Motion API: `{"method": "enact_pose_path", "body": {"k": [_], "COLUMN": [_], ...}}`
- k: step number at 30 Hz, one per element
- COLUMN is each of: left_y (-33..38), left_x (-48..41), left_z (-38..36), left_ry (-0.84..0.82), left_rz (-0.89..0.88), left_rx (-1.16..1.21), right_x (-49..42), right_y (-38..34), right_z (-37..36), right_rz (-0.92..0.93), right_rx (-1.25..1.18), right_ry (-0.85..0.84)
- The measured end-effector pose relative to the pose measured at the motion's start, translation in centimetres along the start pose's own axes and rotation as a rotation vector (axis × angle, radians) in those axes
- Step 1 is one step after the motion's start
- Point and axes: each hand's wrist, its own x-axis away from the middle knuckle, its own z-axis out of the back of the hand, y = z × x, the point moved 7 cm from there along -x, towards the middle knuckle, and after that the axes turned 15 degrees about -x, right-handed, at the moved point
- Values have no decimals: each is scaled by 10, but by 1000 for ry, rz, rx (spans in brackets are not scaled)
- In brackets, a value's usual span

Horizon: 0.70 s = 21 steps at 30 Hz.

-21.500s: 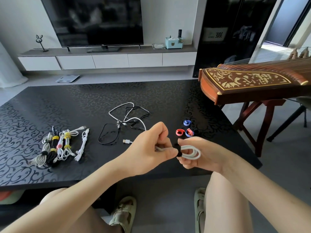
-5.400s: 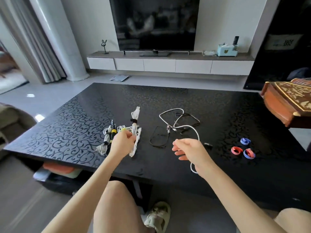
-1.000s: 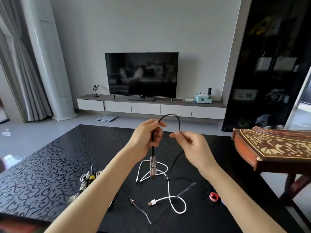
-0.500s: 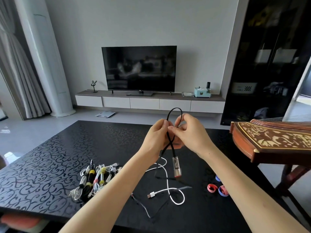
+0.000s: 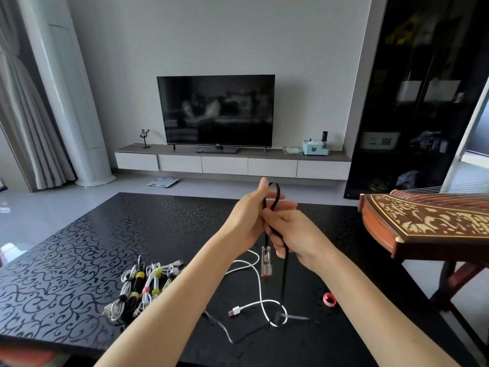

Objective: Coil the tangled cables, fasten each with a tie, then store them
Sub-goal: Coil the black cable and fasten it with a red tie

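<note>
Above the black patterned table (image 5: 79,250) I hold a black cable (image 5: 284,271) in both hands. My left hand (image 5: 246,221) pinches a small loop of it at the top. My right hand (image 5: 293,234) grips the strands just below the loop. The cable's clear, red-tipped plug (image 5: 266,262) dangles under my hands, and one long strand hangs down to the table. A loose white USB cable (image 5: 260,292) lies curled beneath. A bundle of coiled, tied cables (image 5: 143,290) lies at the left. A red tie (image 5: 329,299) lies at the right.
A carved wooden zither (image 5: 434,226) on a stand juts in at the right, close to the table's edge. Beyond the table stand a TV (image 5: 215,109) on a low white cabinet (image 5: 232,162) and a dark glass cupboard (image 5: 423,96).
My right hand has slid down below the loop and closed around the strands. The loop is narrower. The plug hangs a little lower.
</note>
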Motion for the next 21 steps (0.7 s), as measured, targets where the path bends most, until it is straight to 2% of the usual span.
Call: {"method": "enact_pose_path", "body": {"k": [3, 6, 8, 10, 15, 18, 21], "left_y": [0, -1, -1, 1, 10, 20, 27], "left_x": [0, 0, 0, -2, -12, -14, -10], "left_z": [-2, 3, 5, 8, 48, 71, 89], "left_ry": [-41, 64, 65, 36, 189, 216, 270], "left_rz": [-28, -14, 7, 6, 38, 15, 4], "left_rx": [-242, -388, -295, -67, 343, 383, 274], "right_x": [0, 3, 6, 10, 23, 28, 25], "right_y": [2, 6, 10, 16, 46, 62, 65], "right_z": [1, -2, -4, -5, 2, 16, 31], "right_rz": [-25, -16, 16, 45, 40, 9, -2], "right_rx": [-58, -93, -86, -65, 39, 77, 277], "right_ry": [61, 102, 114, 76, -79, -121, -98]}}
